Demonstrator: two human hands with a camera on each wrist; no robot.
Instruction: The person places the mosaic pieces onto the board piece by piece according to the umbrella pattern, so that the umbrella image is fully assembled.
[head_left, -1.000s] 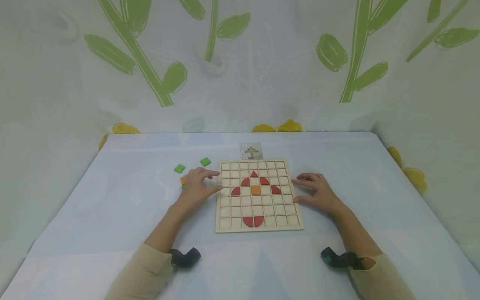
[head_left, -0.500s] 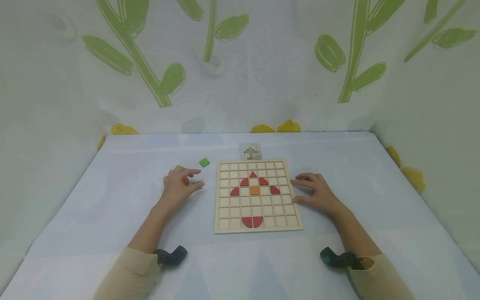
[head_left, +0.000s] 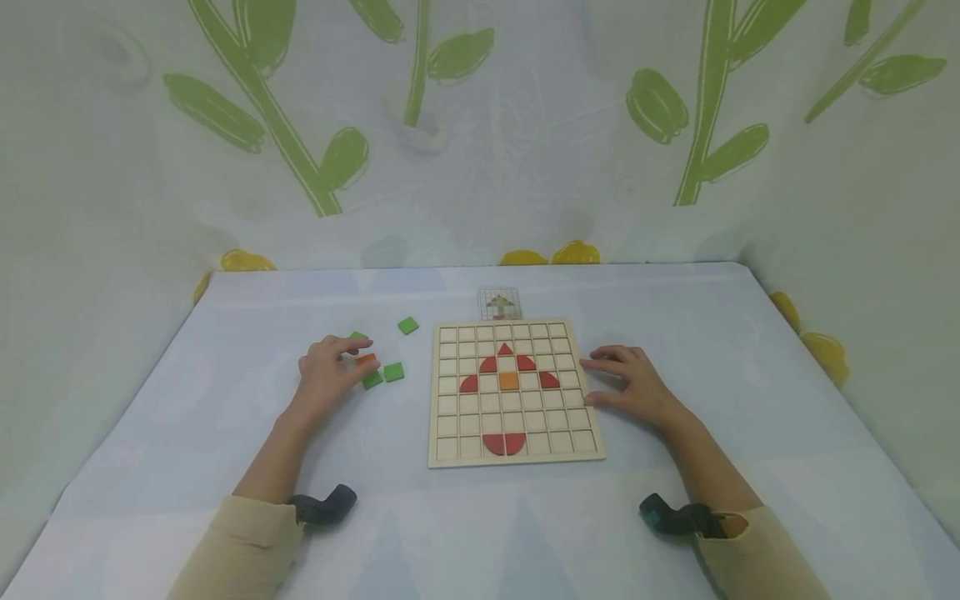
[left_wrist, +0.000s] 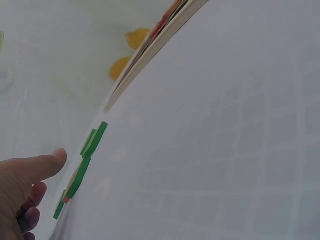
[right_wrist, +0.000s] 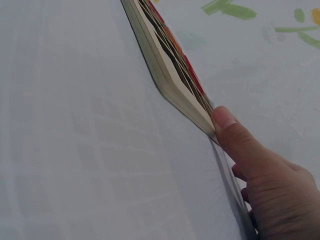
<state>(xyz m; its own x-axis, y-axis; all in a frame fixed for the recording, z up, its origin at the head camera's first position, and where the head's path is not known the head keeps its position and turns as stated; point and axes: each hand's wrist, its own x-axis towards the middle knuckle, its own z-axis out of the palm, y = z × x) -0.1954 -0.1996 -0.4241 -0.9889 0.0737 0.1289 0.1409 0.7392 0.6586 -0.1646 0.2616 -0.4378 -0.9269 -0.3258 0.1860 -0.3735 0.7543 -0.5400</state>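
Observation:
My left hand (head_left: 326, 371) hovers at the loose tiles left of the board, thumb and fingers apart with nothing between them. Near its fingertips lie an orange tile (head_left: 365, 359) and green square tiles (head_left: 393, 372), one partly behind the fingers. In the left wrist view the thumb points towards the green tiles (left_wrist: 93, 140). A wooden grid board (head_left: 491, 403) carries red quarter-round pieces (head_left: 493, 444), a red triangle (head_left: 505, 349) and an orange square (head_left: 509, 381). At its right edge my right hand (head_left: 633, 383) rests with thumb and fingertips against the rim.
Behind the board lies a small pattern card (head_left: 499, 303) with a gridded picture. Another green tile (head_left: 408, 325) sits between the loose group and the board's far left corner. A patterned wall (head_left: 480, 167) rises at the table's back edge.
My left hand has moved left from the board's left edge to the loose tiles, uncovering green ones that it hid. The right hand has stayed at the board's right edge.

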